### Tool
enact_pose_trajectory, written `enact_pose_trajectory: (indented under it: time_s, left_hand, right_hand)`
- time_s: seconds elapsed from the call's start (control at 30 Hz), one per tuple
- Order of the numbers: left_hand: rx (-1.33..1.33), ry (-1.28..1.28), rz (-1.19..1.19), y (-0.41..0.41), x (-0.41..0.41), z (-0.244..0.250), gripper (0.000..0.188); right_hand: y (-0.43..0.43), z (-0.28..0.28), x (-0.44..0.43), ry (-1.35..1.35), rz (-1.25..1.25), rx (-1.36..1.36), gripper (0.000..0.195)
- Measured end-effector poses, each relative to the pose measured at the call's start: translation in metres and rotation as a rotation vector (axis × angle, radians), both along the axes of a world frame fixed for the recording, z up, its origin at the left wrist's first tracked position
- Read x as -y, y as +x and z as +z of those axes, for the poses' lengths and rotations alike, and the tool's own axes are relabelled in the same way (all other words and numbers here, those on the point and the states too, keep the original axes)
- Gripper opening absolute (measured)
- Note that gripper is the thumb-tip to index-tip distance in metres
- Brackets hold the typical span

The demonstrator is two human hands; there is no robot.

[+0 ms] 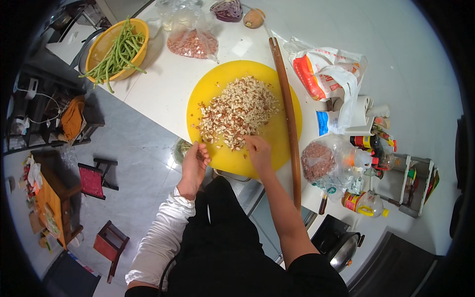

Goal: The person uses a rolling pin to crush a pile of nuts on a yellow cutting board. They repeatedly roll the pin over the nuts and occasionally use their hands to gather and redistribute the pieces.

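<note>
A round yellow cutting board (243, 169) lies at the counter's near edge, with a heap of chopped peanuts (241, 111) spread over it. The far right part of the heap is finely crushed; nearer pieces are coarser, with reddish skins among them. My right hand (258, 151) reaches over the board, fingers bent at the heap's near edge; whether they pinch a piece is hidden. At the board's near left rim my left hand (195, 163) is loosely cupped, thumb apart, with nothing visible in it. A long wooden rolling pin (286, 107) lies across the board's right side.
Beyond the board lie a bag of peanuts (193, 43), half a red cabbage (227, 10) and a yellow basket (141, 44) of green beans (124, 52). On the right are a plastic shopping bag (326, 74), another peanut bag (318, 159), bottles (365, 142) and a knife handle (323, 203).
</note>
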State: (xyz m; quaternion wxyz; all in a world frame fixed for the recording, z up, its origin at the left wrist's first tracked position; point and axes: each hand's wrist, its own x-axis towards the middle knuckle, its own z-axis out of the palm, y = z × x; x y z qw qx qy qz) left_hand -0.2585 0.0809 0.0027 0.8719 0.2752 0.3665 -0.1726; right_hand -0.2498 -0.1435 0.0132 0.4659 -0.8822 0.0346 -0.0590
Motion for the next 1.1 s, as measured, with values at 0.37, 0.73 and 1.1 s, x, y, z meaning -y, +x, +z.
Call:
enact_pose_trajectory:
  time_s: [0.37,0.73,1.1]
  left_hand:
    - [0.007,-0.012,-0.072,-0.006,0.013,-0.001,0.03]
    - [0.016,-0.093,-0.174,0.004,0.043,0.002,0.028]
    - [0.021,-0.034,-0.112,0.0,0.018,0.001,0.027]
  right_hand:
    - [0.001,-0.005,-0.015,0.017,-0.109,-0.031,0.012]
    - [0.015,0.033,-0.032,-0.009,0.089,0.066,0.013]
    - [0.011,-0.003,0.015,0.141,-0.127,-0.143,0.009]
